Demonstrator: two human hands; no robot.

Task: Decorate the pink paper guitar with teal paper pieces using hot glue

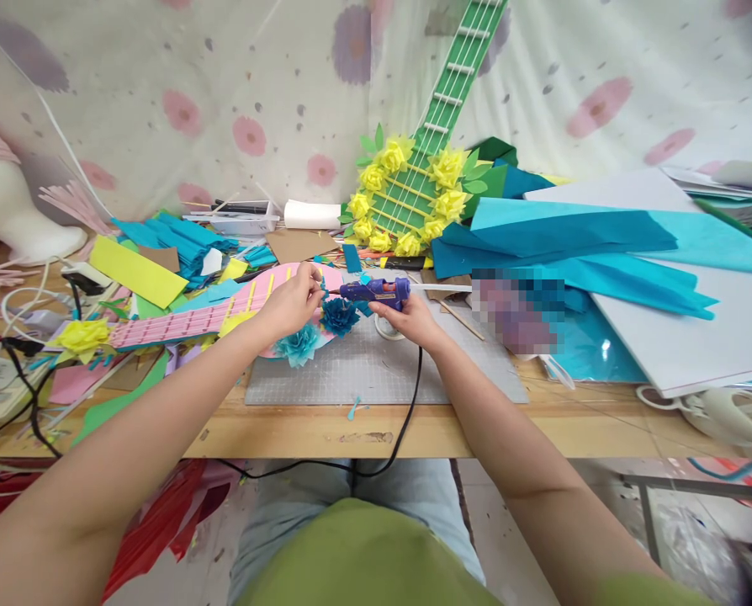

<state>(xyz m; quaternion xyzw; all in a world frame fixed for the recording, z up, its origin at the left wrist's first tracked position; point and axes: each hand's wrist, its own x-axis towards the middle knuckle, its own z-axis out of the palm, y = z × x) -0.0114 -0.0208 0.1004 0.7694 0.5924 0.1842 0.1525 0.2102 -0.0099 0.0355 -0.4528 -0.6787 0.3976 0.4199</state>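
My right hand (pixel 412 318) is wrapped around a purple hot glue gun (pixel 376 291), whose nozzle points left and whose white glue stick (pixel 442 287) sticks out behind. Just in front of the nozzle, my left hand (pixel 295 299) is closed in a pinch. A bit of teal paper (pixel 323 286) shows at its fingertips; its full shape is hidden. Beneath the hands lies a pink paper guitar (pixel 259 296) with yellow strips. A dark blue paper flower (pixel 340 316) and a lighter teal paper flower (pixel 298 343) sit along its near edge.
A grey cutting mat (pixel 376 370) lies under the work, with a tape roll (pixel 387 328) on it. Behind stands a green paper guitar (pixel 407 198) ringed with yellow flowers. Blue crepe paper (pixel 558 236) and white board (pixel 685 320) cover the right. The gun's black cord (pixel 407 421) hangs over the edge.
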